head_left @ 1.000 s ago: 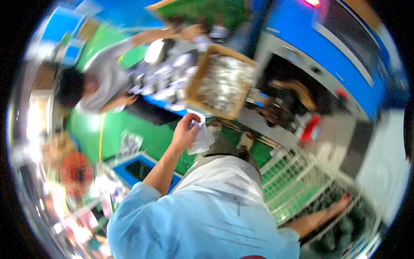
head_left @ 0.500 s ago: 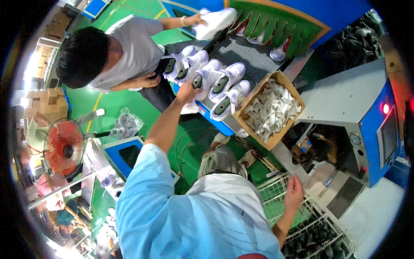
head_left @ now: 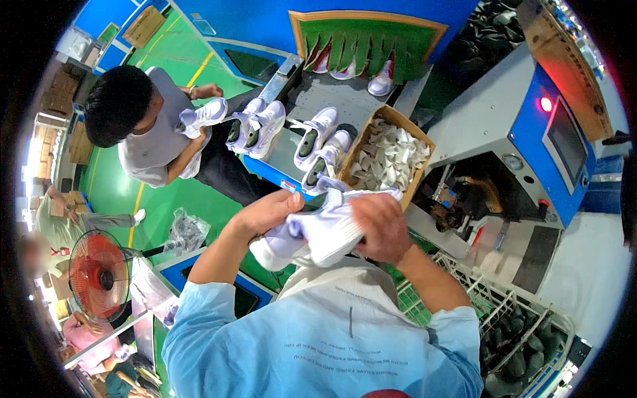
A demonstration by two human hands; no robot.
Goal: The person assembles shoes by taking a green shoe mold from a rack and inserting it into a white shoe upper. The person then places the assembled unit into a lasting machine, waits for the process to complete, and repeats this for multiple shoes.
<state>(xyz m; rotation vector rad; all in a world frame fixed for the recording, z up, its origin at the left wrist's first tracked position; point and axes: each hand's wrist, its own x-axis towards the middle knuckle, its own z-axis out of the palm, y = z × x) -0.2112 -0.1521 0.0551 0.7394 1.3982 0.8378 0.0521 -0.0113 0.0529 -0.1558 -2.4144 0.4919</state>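
Close in front of my chest I hold a pair of white and lavender sneakers. Their pale soles and rounded ends point toward me. My left hand is closed on the left sneaker, thumb on top. Around the right one wraps my right hand, slightly blurred. Just beyond, a sneaker with a dark insert stands on the blue-edged table, and another sneaker stands behind it. Further left on the same table are two sneakers side by side.
A cardboard box of white curved inserts sits right of the sneakers. Across the table a co-worker holds another sneaker. A machine with a red lamp stands at right, above a wire crate with dark pieces. A fan is at left.
My left hand has drawn back from the row toward my chest with sneakers. My right hand has come up from beside the crate onto them. The co-worker's sneaker is now lower and nearer their body.
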